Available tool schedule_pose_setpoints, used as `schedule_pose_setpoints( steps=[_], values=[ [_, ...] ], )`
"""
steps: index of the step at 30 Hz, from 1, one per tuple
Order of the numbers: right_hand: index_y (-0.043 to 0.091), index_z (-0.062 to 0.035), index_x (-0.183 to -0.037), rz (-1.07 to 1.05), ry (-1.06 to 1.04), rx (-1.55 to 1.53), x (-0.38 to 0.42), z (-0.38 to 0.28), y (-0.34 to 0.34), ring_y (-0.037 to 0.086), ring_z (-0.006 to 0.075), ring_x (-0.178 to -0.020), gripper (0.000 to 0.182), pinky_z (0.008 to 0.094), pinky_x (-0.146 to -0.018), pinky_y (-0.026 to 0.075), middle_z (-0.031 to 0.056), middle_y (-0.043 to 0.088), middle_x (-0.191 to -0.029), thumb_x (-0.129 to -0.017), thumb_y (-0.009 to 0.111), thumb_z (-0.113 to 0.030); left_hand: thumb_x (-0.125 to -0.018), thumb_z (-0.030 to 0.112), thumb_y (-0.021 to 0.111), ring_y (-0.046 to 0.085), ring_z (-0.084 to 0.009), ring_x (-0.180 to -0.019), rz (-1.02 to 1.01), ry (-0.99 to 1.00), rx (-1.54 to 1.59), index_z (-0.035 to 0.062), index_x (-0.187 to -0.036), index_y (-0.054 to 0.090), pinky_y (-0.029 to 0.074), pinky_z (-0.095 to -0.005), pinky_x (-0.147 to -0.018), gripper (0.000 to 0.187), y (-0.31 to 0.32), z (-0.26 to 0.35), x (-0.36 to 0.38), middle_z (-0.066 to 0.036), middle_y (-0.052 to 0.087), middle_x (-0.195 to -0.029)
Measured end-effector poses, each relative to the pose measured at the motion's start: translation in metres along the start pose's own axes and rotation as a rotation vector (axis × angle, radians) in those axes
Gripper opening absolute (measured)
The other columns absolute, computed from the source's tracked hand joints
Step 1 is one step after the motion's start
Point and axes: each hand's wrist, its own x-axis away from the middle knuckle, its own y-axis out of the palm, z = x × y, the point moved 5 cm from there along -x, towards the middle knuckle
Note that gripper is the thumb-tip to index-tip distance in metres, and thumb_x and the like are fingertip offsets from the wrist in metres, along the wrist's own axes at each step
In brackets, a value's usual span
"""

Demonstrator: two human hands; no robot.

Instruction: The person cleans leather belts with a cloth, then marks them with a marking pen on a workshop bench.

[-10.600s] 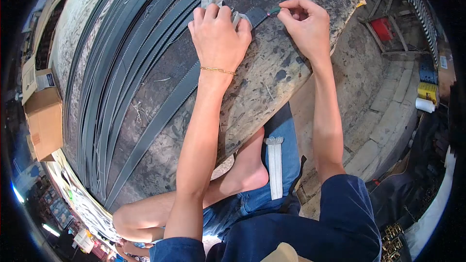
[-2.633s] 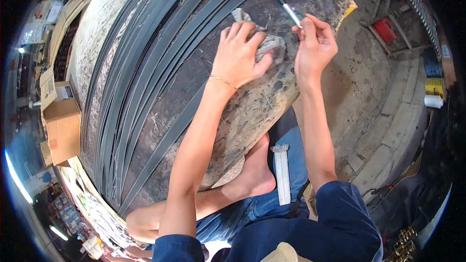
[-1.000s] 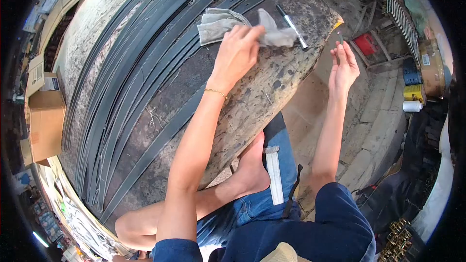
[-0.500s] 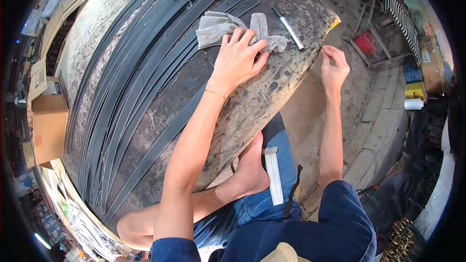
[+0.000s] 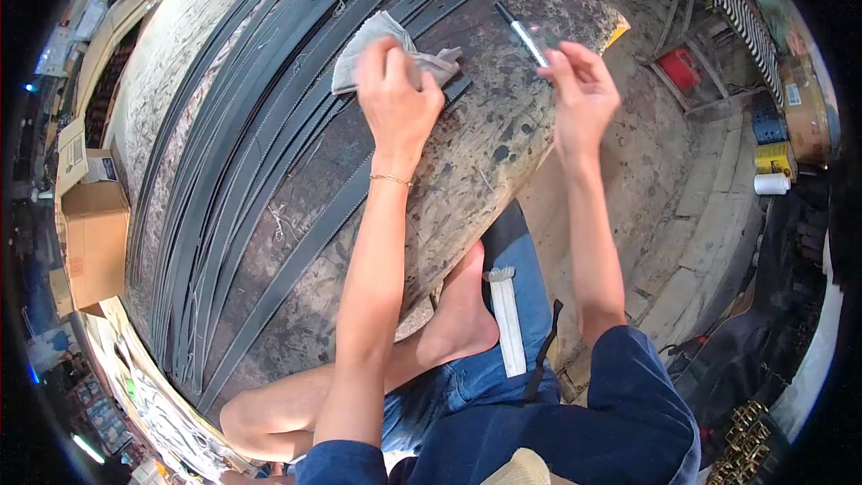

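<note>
My left hand (image 5: 395,94), blurred at the fingertips, is closed on a crumpled grey cloth (image 5: 364,40) above the dark straps. The cloth is bunched beneath and beside the fingers. My right hand (image 5: 584,94) is at the lower end of a silver marker with a black tip (image 5: 523,34), which lies on the stained work surface. Thumb and fingers are bent but apart, and the thumb overlaps the marker's near end; no grip on it shows. Long black stitched belt straps (image 5: 211,175) lie side by side under and left of my left hand.
The stained work surface (image 5: 503,139) curves down to an edge near my foot. A cardboard box (image 5: 94,247) stands at the left. Rightward are a wooden frame with a red item (image 5: 678,69), a white thread spool (image 5: 772,184) and brass-coloured buckles (image 5: 743,436).
My left hand has slid left with the grey cloth. My right hand has come from beyond the surface's edge, up and left to the marker.
</note>
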Motion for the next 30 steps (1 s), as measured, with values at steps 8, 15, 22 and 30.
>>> schedule_pose_setpoints(
  steps=[8, 15, 22, 30],
  values=[
    [0.065, 0.004, -0.105, -0.035, 0.018, -0.084, -0.003, 0.033, 0.039, 0.066, 0.013, -0.083, 0.013, 0.0261, -0.072, 0.058, 0.0096, 0.068, -0.094, -0.092, 0.065, 0.002, -0.071, 0.038, 0.079, 0.057, -0.029, -0.093, -0.475, -0.014, -0.17, 0.0023, -0.092, 0.069, 0.044, -0.0419, -0.078, 0.043, 0.016, 0.009, 0.011, -0.011, 0.061, -0.09],
    [0.065, 0.004, -0.105, -0.064, 0.047, -0.059, -0.004, 0.038, 0.039, 0.066, 0.0127, -0.085, 0.013, 0.0266, -0.073, 0.059, 0.0087, 0.068, -0.094, -0.092, 0.065, 0.001, -0.069, 0.02, 0.078, 0.058, -0.0334, -0.089, -0.466, -0.028, -0.006, -0.0006, -0.074, 0.063, 0.046, -0.0414, -0.081, 0.026, 0.008, -0.003, 0.013, -0.013, 0.061, -0.085],
    [0.065, 0.0035, -0.105, -0.041, 0.052, -0.097, -0.005, 0.04, 0.037, 0.067, 0.0139, -0.087, 0.012, 0.0274, -0.073, 0.06, 0.0086, 0.067, -0.093, -0.093, 0.065, 0.0, -0.069, -0.005, 0.062, 0.059, -0.0332, -0.093, -0.21, 0.03, 0.01, 0.0015, -0.115, 0.063, 0.048, -0.0402, -0.084, 0.047, -0.022, -0.021, 0.0, -0.015, 0.063, -0.106],
    [0.065, 0.0032, -0.105, -0.038, 0.064, -0.079, -0.004, 0.039, 0.037, 0.068, 0.0141, -0.088, 0.013, 0.0278, -0.074, 0.06, 0.0091, 0.068, -0.095, -0.093, 0.065, 0.0, -0.078, 0.025, 0.075, 0.053, -0.0297, -0.104, -0.536, -0.014, -0.194, 0.0041, -0.106, 0.068, 0.042, -0.0433, -0.085, 0.036, 0.009, 0.011, 0.019, -0.011, 0.059, -0.108]
  ],
)
